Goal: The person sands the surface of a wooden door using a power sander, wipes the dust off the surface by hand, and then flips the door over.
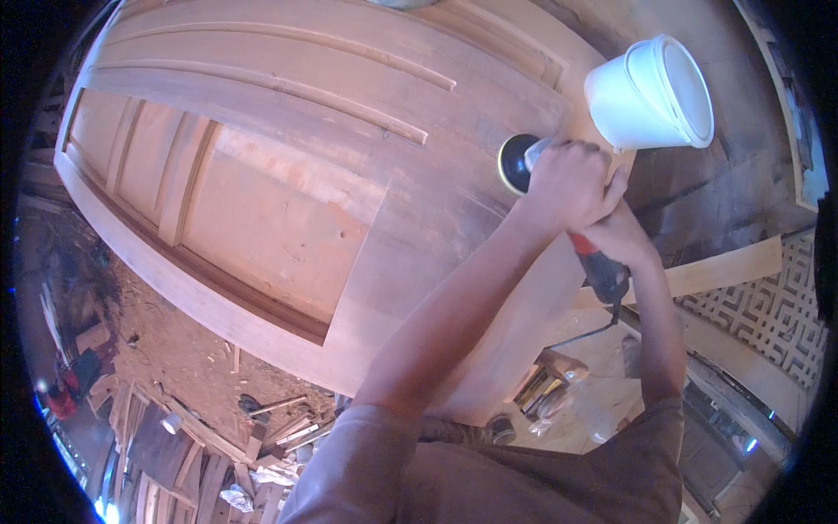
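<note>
My left hand is closed over the front end of an angle grinder with a black and red body. My right hand wraps round the grinder's body just behind it, and its fingers are partly hidden. A round black sanding disc with a pale yellow rim shows beside my left hand, tilted, at the surface of a large wooden door. Whether the whole disc touches the wood, I cannot tell. The door has recessed panels and raised strips, and reddish dust covers it.
A white lidded bucket stands at the far right, close to my hands. The grinder's cord trails down toward me. Wood offcuts and shavings litter the floor at lower left. A pale lattice panel is at the right.
</note>
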`<state>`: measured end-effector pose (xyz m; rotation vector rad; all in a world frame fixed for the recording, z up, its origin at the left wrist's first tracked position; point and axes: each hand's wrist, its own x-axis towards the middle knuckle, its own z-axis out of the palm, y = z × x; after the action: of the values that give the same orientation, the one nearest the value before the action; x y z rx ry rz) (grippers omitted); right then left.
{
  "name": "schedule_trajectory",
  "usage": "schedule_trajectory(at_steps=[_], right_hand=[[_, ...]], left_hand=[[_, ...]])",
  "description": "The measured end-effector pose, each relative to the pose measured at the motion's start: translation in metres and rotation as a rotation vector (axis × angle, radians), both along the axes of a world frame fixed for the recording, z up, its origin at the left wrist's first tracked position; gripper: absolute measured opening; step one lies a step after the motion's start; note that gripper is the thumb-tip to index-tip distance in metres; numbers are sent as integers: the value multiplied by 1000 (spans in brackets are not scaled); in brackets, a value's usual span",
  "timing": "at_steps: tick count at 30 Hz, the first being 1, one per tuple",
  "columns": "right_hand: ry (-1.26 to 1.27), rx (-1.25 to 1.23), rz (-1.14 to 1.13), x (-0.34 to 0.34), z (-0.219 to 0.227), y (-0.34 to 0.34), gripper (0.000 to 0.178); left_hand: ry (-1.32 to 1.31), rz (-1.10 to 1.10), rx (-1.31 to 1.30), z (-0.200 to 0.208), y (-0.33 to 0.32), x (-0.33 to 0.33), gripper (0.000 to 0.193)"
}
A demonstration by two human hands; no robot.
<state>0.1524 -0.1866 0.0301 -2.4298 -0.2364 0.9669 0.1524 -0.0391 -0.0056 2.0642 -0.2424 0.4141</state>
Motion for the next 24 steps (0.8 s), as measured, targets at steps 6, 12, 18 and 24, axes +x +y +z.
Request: schedule_trajectory(at_steps=[6,12,18,24], right_hand=[[-70,16,-107,54,5,5,58],[-71,169,-123,89,-2,6,60],[-71,104,44,62,4,51,59],[-72,6,231,-5,-1,57,63]], left_hand=[[133,-37,27,-4,-12,67,48],[173,-52,92,2,-2,103,54],[218,-22,69,2,39,62,55],[145,39,36,6,57,-25,44]])
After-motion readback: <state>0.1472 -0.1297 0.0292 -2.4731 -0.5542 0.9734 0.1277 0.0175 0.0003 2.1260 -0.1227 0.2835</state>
